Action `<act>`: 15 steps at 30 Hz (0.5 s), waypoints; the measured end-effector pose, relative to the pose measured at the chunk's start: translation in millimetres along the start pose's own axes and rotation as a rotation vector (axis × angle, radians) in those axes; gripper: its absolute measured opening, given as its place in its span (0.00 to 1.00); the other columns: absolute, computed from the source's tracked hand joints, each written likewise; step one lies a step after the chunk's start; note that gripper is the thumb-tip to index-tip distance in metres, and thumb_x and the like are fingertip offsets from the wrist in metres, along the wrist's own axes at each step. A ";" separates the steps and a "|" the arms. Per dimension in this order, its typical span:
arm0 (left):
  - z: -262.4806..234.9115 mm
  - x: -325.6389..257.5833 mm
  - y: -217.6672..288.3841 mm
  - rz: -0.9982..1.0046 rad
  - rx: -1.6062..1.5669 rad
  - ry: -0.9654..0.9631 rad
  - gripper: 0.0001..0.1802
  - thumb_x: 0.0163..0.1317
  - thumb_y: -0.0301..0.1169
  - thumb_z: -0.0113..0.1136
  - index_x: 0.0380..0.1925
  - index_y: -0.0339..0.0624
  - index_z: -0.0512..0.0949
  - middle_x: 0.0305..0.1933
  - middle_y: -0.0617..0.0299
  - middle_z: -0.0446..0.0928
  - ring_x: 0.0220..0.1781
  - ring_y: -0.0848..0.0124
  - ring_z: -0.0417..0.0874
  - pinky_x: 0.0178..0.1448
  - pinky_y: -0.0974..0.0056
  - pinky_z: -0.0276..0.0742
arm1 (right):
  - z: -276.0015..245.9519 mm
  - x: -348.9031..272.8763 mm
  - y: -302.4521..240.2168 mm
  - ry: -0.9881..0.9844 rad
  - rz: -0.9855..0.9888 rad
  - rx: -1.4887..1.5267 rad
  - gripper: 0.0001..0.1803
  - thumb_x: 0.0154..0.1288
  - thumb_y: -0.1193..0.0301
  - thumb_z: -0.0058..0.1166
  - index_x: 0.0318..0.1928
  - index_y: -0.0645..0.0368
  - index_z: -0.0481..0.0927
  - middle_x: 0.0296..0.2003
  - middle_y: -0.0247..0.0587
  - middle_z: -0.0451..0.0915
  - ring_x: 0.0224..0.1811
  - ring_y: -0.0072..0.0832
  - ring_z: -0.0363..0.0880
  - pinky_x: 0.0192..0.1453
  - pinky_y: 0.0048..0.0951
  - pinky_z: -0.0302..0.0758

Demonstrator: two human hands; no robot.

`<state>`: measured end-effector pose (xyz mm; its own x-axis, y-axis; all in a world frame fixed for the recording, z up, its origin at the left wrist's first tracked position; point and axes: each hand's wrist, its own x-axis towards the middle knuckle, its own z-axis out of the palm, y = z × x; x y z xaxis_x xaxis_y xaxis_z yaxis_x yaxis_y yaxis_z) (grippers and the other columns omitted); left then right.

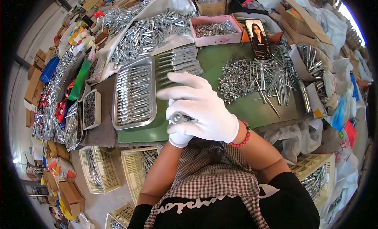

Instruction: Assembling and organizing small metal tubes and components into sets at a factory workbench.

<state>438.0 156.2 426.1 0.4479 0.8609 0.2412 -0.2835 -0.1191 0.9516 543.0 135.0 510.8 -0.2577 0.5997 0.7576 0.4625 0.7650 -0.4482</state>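
Observation:
Both my hands wear white gloves and meet above the front edge of a green work mat (207, 67). In my right hand (204, 107), the lower fingers close round a shiny metal tube (178, 118), whose round hollow end points at me. Its upper fingers stretch out to the left. Beneath it, my left hand (180, 139) is mostly covered, so its fingers do not show. Just left of the hands is a metal tray (154, 96) with a row of slim silver pieces. Beyond them, similar metal tubes (183, 59) lie in a row on the mat.
Right on the mat are a heap of small metal sleeves (236, 79) and loose metal rods (275, 81). A phone (258, 40) stands behind them, beside a pink box (218, 40) of small parts. A large metal pile (153, 32) lies at the back. Cream crates (100, 170) stand below the table.

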 end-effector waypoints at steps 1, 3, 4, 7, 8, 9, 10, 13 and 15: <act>-0.4 1.0 0.5 -0.007 -0.011 0.012 0.30 0.47 0.24 0.68 0.50 0.40 0.66 0.48 0.59 0.74 0.48 0.68 0.78 0.51 0.65 0.76 | 2.5 2.8 -3.8 0.033 0.037 0.018 0.10 0.47 0.63 0.63 0.28 0.52 0.79 0.44 0.34 0.81 0.63 0.45 0.66 0.65 0.48 0.63; -1.7 3.1 2.1 -0.020 -0.031 0.035 0.30 0.46 0.24 0.68 0.50 0.40 0.66 0.48 0.59 0.75 0.47 0.68 0.78 0.51 0.65 0.76 | -5.7 11.0 -9.9 0.057 0.056 0.090 0.09 0.47 0.64 0.63 0.28 0.52 0.79 0.44 0.35 0.81 0.62 0.44 0.68 0.65 0.47 0.63; -2.9 2.2 1.2 -0.031 -0.040 0.049 0.30 0.45 0.24 0.68 0.49 0.40 0.66 0.47 0.59 0.75 0.47 0.69 0.78 0.51 0.65 0.76 | -11.6 16.3 -14.5 0.078 0.079 0.167 0.09 0.47 0.65 0.63 0.28 0.53 0.79 0.43 0.36 0.82 0.61 0.43 0.69 0.65 0.47 0.63; -17.8 -4.0 6.7 -0.051 -0.054 0.130 0.31 0.44 0.24 0.69 0.49 0.40 0.66 0.47 0.59 0.75 0.46 0.69 0.79 0.50 0.65 0.77 | -35.7 27.1 -40.2 0.248 0.322 0.721 0.15 0.52 0.68 0.60 0.39 0.64 0.78 0.44 0.49 0.80 0.58 0.40 0.73 0.63 0.41 0.67; -24.7 1.2 3.2 -0.060 0.078 0.132 0.30 0.43 0.25 0.68 0.48 0.41 0.67 0.43 0.57 0.77 0.42 0.71 0.79 0.48 0.66 0.77 | -50.2 19.5 -45.0 0.289 0.262 0.574 0.18 0.60 0.64 0.53 0.45 0.64 0.73 0.44 0.52 0.79 0.53 0.42 0.76 0.58 0.41 0.72; -21.7 7.8 9.7 0.060 0.222 0.117 0.30 0.43 0.26 0.68 0.48 0.41 0.68 0.41 0.57 0.77 0.40 0.71 0.80 0.48 0.67 0.77 | -61.7 11.7 -43.9 0.333 0.206 0.427 0.21 0.68 0.60 0.47 0.52 0.65 0.68 0.44 0.54 0.79 0.48 0.43 0.79 0.53 0.40 0.77; -20.2 12.1 22.1 0.180 0.374 0.118 0.30 0.42 0.26 0.68 0.48 0.41 0.68 0.39 0.58 0.78 0.38 0.71 0.80 0.47 0.67 0.77 | -68.1 16.6 -42.3 0.490 0.218 0.614 0.22 0.70 0.56 0.44 0.49 0.65 0.69 0.42 0.53 0.78 0.43 0.44 0.81 0.50 0.40 0.78; -24.7 33.2 51.5 0.403 1.004 -0.098 0.28 0.38 0.26 0.67 0.45 0.42 0.71 0.39 0.55 0.77 0.38 0.59 0.80 0.44 0.60 0.77 | -86.5 -1.9 -33.2 0.669 0.301 0.691 0.18 0.71 0.58 0.45 0.47 0.63 0.71 0.36 0.47 0.77 0.40 0.40 0.79 0.45 0.42 0.79; -32.8 48.6 45.2 0.511 1.275 -0.237 0.26 0.40 0.29 0.66 0.44 0.44 0.71 0.36 0.58 0.77 0.39 0.58 0.79 0.43 0.56 0.75 | -82.2 -11.4 -22.8 0.704 0.348 0.765 0.17 0.72 0.60 0.44 0.47 0.62 0.71 0.35 0.44 0.77 0.39 0.38 0.78 0.44 0.42 0.79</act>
<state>419.1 208.9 474.6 0.6981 0.4979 0.5146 0.4444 -0.8648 0.2338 605.1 91.4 551.4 0.4398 0.7285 0.5252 -0.2951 0.6695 -0.6816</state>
